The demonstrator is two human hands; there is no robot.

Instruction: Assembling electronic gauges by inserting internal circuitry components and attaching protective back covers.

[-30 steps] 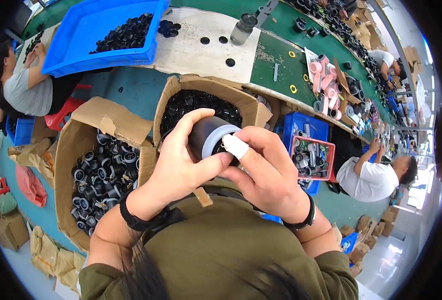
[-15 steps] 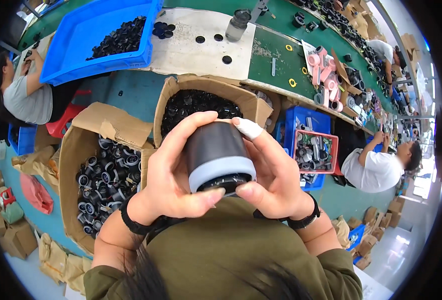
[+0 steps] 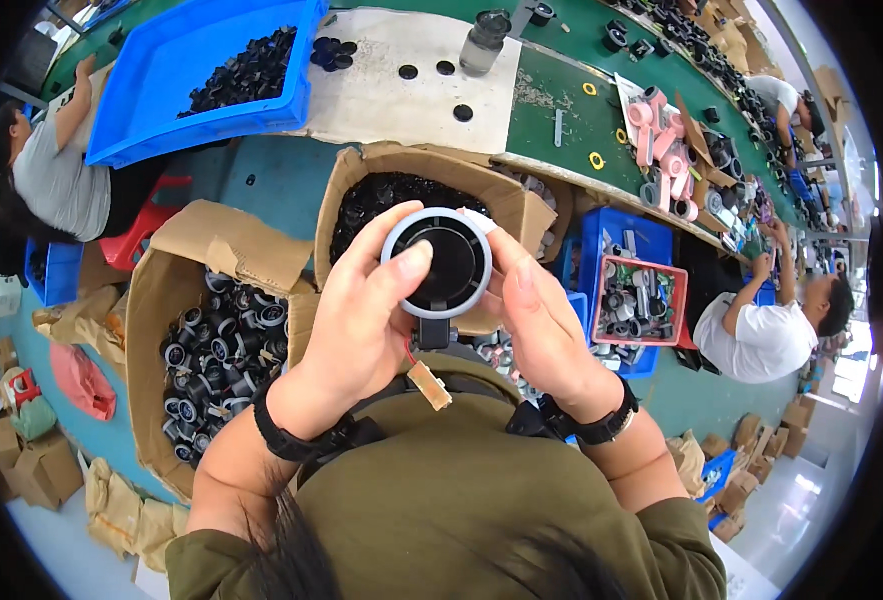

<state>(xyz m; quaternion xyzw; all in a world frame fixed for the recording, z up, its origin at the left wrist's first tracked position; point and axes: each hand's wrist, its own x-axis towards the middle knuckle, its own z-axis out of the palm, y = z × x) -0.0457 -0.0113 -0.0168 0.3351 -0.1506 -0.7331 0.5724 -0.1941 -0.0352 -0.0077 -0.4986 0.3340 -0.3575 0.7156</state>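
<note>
Both hands are gripping a round black part (image 3: 437, 262) with a pale ring, holding it up close over the lap; the left hand (image 3: 362, 320) is wrapping its side with the thumb lying on the face, the right hand (image 3: 542, 325) is pinching the other edge; a red wire with a small tan board (image 3: 430, 385) is dangling under it; two cardboard boxes (image 3: 162, 300) of similar parts are sitting just behind, below the counter (image 3: 562, 110).
</note>
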